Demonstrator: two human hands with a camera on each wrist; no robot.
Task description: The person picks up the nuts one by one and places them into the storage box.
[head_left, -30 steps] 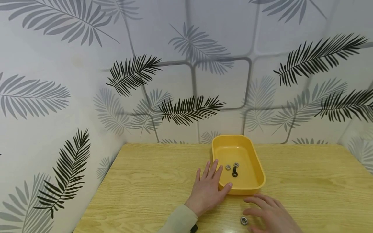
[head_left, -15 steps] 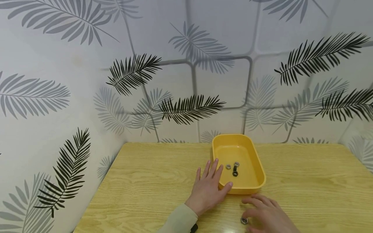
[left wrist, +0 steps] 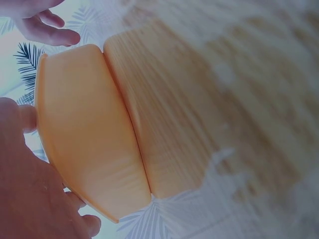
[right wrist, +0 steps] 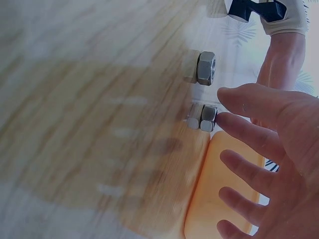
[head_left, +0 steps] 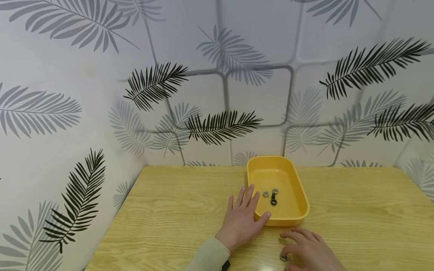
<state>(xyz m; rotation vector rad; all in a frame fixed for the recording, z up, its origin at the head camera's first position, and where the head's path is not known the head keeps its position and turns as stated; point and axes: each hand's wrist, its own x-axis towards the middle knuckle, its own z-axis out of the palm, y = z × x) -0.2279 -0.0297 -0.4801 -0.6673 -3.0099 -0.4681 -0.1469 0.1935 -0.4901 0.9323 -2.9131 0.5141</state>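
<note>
My left hand [head_left: 240, 225] lies with spread, straight fingers over the left front rim of a yellow plastic tray [head_left: 300, 188]. Inside the tray are a silver nut [head_left: 265, 194], a second silver nut [head_left: 275, 191], a dark nut [head_left: 273, 202] and a short dark piece of unclear kind. My right hand [head_left: 312, 248] hovers before the tray, fingers apart. A hex nut [head_left: 283, 258] on the table is partly covered by it. In the right wrist view the index fingertip is at that hex nut [right wrist: 208, 118], with the thumb apart from it; another hex nut [right wrist: 206, 68] stands near the thumb.
The wooden table [head_left: 179, 210] reaches back to a wall [head_left: 203, 94] papered with leaf prints. The tray stands near the table's far edge, and its front wall [left wrist: 89, 124] faces the left wrist camera.
My right hand has shifted slightly left, its fingers coming over the hex nut and covering more of it. The left hand and the tray stay where they were.
</note>
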